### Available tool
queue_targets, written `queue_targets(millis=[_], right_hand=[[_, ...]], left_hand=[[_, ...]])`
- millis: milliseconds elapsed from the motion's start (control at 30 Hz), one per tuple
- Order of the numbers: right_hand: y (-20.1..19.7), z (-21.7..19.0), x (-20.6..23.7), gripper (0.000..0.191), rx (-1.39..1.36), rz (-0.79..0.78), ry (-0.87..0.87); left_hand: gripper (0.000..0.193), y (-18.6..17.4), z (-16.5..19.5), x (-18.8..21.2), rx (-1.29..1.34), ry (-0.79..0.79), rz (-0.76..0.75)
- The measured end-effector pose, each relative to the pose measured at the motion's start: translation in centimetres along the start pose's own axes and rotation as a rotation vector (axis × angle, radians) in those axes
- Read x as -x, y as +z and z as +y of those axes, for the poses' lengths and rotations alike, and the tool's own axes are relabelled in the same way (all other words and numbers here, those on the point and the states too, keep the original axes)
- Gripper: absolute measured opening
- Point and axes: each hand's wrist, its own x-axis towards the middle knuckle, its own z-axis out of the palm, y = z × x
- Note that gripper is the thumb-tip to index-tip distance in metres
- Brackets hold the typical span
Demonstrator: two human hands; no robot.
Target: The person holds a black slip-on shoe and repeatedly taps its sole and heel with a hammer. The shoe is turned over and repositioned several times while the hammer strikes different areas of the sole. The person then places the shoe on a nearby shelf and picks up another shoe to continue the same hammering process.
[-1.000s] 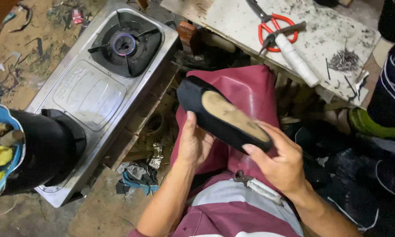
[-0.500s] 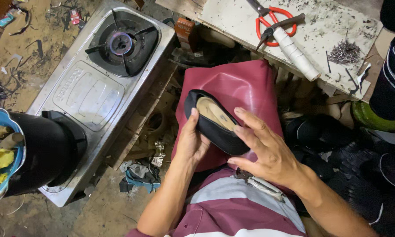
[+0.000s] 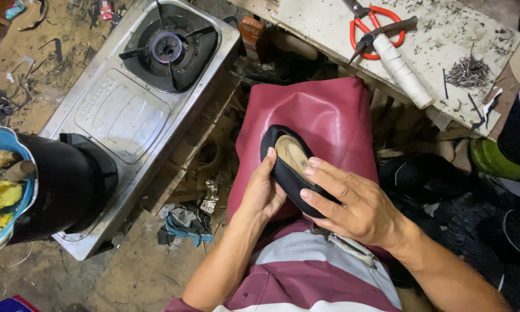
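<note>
Both hands' grip holding black shoe (image 3: 294, 173), right hand (image 3: 352, 202) now covering more sole, left hand (image 3: 265, 190) unmoved underneath

Hands: two, the left hand (image 3: 264, 193) and the right hand (image 3: 352, 202), both on one thing.
Shoe: one, black (image 3: 291, 167), held between them over the lap.
Apron: one, maroon (image 3: 317, 112).
Stove: one, steel (image 3: 121, 115), with one burner (image 3: 168, 47) showing uncovered.
Pot: one, black (image 3: 60, 185), standing on the stove's near end.
Bowl: one, blue (image 3: 11, 141), with yellow pieces in it, too jumbled to count.
Worktop: one, white and stained (image 3: 444, 34).
Scissors: one pair, red-handled (image 3: 369, 26).
Roll: one, white (image 3: 399, 69).
Nails: one small heap (image 3: 468, 72), too many and too fine to count.
</note>
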Motion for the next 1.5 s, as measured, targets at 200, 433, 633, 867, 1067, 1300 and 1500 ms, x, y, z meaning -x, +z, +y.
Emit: queue_targets(millis=[200,433,633,867,1067,1300,1500], right_hand=[[0.9,-0.7,0.9,0.063,0.085,0.116,0.004],[1.5,-1.6,1.6,0.058,0.119,0.152,0.049],[1.3,-2.3,3.4,0.069,-0.176,0.163,0.187],[5.4,0.6,9.1,0.027,-1.187,0.468,1.293],[6.5,1.2,12.5,0.012,-1.178,0.564,1.322],[6.7,2.0,13.0,0.009,-1.288,0.567,1.343],[8.1,2.5,14.5,0.007,-1.548,0.652,1.197]], left_hand=[[0.045,0.6,0.3,0.2,-0.041,-0.013,0.020],[0.045,-0.1,0.2,-0.1,-0.081,0.005,0.012],[0.050,-2.1,0.3,0.8,-0.178,0.034,-0.224],[0.071,-1.7,-2.2,3.6,-0.447,0.044,-0.455],[0.054,-1.9,-2.4,4.5,-0.492,0.020,-0.252],[0.008,-2.5,-3.1,4.6,-0.391,0.152,0.171],[0.012,-4.1,-3.0,4.6,-0.291,0.205,0.047]])
